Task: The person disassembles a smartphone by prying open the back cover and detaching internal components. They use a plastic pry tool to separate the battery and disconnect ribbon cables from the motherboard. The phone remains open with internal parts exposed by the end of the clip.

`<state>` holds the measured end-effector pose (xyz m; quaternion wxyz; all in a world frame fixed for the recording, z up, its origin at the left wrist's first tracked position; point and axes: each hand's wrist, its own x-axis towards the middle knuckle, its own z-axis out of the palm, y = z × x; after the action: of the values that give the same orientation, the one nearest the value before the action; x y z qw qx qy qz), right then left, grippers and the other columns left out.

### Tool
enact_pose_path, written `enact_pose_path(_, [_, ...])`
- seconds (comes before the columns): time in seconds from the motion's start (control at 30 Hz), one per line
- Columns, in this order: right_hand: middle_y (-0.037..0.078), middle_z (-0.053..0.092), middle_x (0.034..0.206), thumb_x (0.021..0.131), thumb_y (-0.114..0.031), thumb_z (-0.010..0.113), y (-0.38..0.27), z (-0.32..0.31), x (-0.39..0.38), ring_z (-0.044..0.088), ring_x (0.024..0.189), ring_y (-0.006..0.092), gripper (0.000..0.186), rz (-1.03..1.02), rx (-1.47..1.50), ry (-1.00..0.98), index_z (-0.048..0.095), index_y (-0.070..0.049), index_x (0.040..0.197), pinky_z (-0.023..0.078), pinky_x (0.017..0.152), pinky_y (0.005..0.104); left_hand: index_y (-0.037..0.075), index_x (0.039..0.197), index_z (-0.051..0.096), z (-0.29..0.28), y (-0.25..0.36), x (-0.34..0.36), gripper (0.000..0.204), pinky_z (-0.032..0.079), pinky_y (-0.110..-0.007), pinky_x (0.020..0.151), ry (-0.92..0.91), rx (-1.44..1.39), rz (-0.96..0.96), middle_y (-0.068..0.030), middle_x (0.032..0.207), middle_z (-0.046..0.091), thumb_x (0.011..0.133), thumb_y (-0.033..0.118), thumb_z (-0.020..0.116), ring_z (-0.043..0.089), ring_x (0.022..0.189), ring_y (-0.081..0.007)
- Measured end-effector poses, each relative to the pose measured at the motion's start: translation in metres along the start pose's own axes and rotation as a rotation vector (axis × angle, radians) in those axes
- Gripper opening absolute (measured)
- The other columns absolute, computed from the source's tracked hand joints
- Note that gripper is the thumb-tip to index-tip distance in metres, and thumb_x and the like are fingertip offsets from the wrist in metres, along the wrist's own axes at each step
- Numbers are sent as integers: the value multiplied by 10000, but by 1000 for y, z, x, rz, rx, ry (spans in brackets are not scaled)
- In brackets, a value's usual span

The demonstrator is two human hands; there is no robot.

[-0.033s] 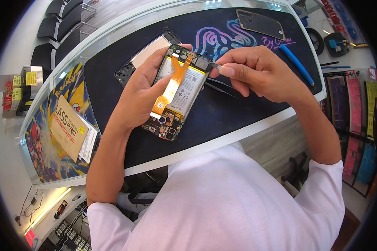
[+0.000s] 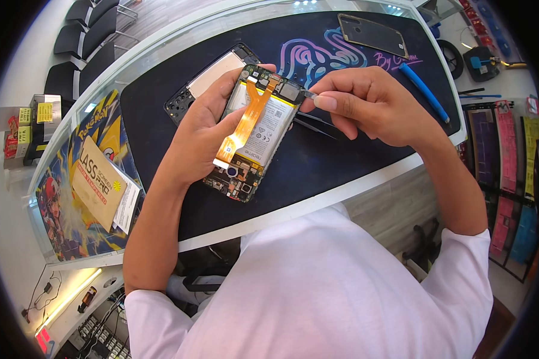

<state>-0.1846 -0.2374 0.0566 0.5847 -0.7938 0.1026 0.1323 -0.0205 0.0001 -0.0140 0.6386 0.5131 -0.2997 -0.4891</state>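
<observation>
At nine o'clock on the bench (image 2: 317,197) I see a flat cardboard package (image 2: 99,182) lying on a colourful printed mat, well clear of the work. Moving right, my left hand (image 2: 200,134) cradles the opened phone (image 2: 254,134) from underneath, fingers clamped along its left edge, tilted up off the dark work mat (image 2: 317,161) so its white battery and orange flex cable face me. A second phone frame (image 2: 206,78) lies beneath, at eleven o'clock of the hand. My right hand (image 2: 374,105) is pinched shut on a small metal tool (image 2: 309,94), its tip touching the phone's upper right corner; holding the phone raised likely steadies it against that pressure. Black tweezers (image 2: 314,125) rest on the mat just under that hand. At one o'clock lie a back cover (image 2: 372,34) and a blue pry tool (image 2: 424,91). Compared with the earlier frame, nothing has shifted: both hands and the phone match.
</observation>
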Motion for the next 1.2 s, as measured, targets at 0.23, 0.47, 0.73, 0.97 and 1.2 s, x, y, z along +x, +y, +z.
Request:
enact_pose_path(0.23, [-53,618,655,1152,-318,622,0,1,-2,500,587,19,327,-2,14,3,795,-45,1202,362,540,231,-23,1616,478,-6,-2,6,709,654,-335,957,-1,-107,-26,-161,1355,731,1013,181,789,805,1083,-273])
enact_pose_path(0.47, [-49,627,652,1144,-331,633,-5,8,-4,490,536,21,316,107,33,7,798,-61,1140,344,492,220,2,1611,497,0,-2,3,648,537,-355,1160,44,222,113,-134,1544,635,1025,141,735,667,1354,-196])
enact_pose_path(0.73, [-36,586,583,1109,-431,687,-6,18,3,468,465,34,407,168,3,106,757,-75,924,357,452,237,41,1548,571,5,-2,2,495,511,-349,1133,47,358,212,-106,1379,700,1060,61,647,655,1260,-163])
enact_pose_path(0.97, [-42,538,527,1109,-469,692,-11,27,5,462,433,22,476,191,-58,177,724,-86,828,338,428,208,37,1526,586,4,-5,4,488,505,-346,1130,47,339,242,-107,1348,710,1045,58,665,655,1259,-169])
enact_pose_path(1.2, [-41,529,512,1116,-466,684,-11,28,3,452,416,22,489,172,3,179,716,-84,812,322,415,210,34,1518,591,6,-4,3,481,510,-345,1122,60,316,231,-110,1339,715,1047,63,685,664,1245,-171])
